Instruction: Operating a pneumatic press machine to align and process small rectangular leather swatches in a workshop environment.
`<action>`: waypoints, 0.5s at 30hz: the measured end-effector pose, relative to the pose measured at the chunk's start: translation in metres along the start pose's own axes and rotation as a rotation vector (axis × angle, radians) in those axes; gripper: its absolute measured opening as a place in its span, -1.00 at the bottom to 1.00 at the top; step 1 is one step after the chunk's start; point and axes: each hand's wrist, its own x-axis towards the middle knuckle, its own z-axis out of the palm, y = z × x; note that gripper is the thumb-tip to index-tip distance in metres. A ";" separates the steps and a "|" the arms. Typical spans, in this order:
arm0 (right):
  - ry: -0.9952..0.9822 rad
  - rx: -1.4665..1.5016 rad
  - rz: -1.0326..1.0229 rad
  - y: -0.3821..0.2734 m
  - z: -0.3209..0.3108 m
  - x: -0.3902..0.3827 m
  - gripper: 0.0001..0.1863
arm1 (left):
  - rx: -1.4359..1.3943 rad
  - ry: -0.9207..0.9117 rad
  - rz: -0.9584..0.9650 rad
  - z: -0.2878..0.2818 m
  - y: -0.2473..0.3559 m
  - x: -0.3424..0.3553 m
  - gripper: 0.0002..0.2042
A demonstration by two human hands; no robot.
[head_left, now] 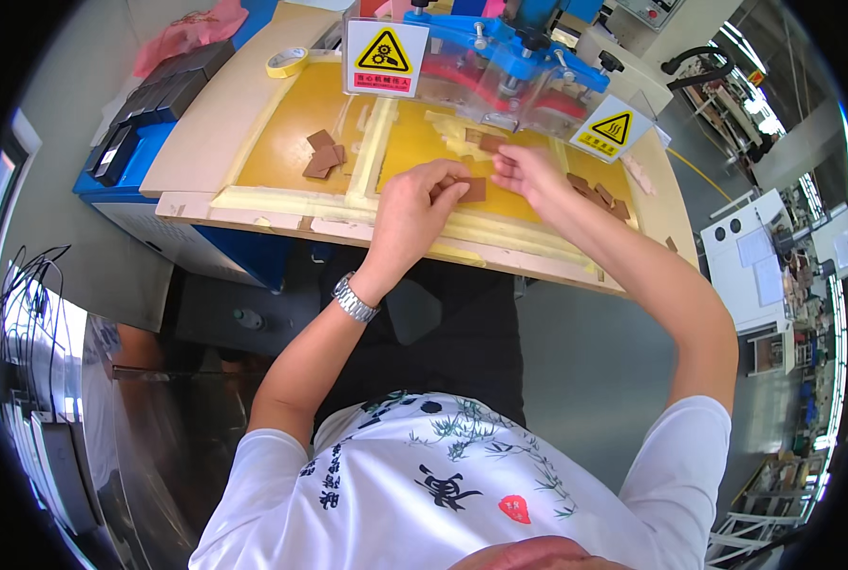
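Note:
My left hand (pixel 419 201) pinches a small flat brown rectangular piece (pixel 476 190) between thumb and fingers, just above the yellow work surface (pixel 409 157). To its right, my right hand (pixel 526 174) has its fingers curled together, with the fingertips at another brown rectangular piece (pixel 491 142) in front of the machine. That piece overlaps or lies close to one more at its left. A loose pile of similar brown pieces (pixel 323 157) sits on the left yellow panel. Several more brown pieces (pixel 600 195) lie beside my right forearm. What they are made of cannot be told.
A blue machine (pixel 524 57) with clear guards and warning signs (pixel 386 59) stands directly beyond my hands. A yellow tape roll (pixel 287 63) rests at the board's far left. Black boxes (pixel 172 85) stand on a blue surface at left. The wooden board edge (pixel 300 225) runs nearest me.

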 end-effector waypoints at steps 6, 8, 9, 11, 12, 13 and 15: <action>0.062 -0.124 -0.083 -0.019 -0.113 -0.096 -0.81 | -0.034 -0.004 -0.028 0.006 0.009 -0.008 -0.83; 0.118 -0.223 -0.212 -0.021 -0.115 -0.121 -0.72 | -0.093 -0.054 -0.084 0.002 0.003 -0.002 -0.83; 0.122 -0.215 -0.214 -0.022 -0.106 -0.132 -0.72 | -0.090 -0.060 -0.080 0.000 0.003 0.004 -0.83; -0.076 -0.367 -0.417 -0.014 -0.071 -0.145 -0.64 | -0.112 -0.122 -0.162 -0.007 0.007 0.015 -0.83; -0.078 -0.355 -0.418 -0.008 -0.056 -0.144 -0.64 | -0.173 -0.162 -0.187 -0.011 0.006 0.021 -0.83; -0.139 -0.460 -0.551 -0.003 -0.042 -0.140 -0.62 | -0.162 -0.169 -0.183 -0.010 0.007 0.027 -0.83; -0.192 -0.553 -0.688 0.005 -0.021 -0.134 -0.59 | -0.223 -0.223 -0.273 -0.008 0.010 0.037 -0.83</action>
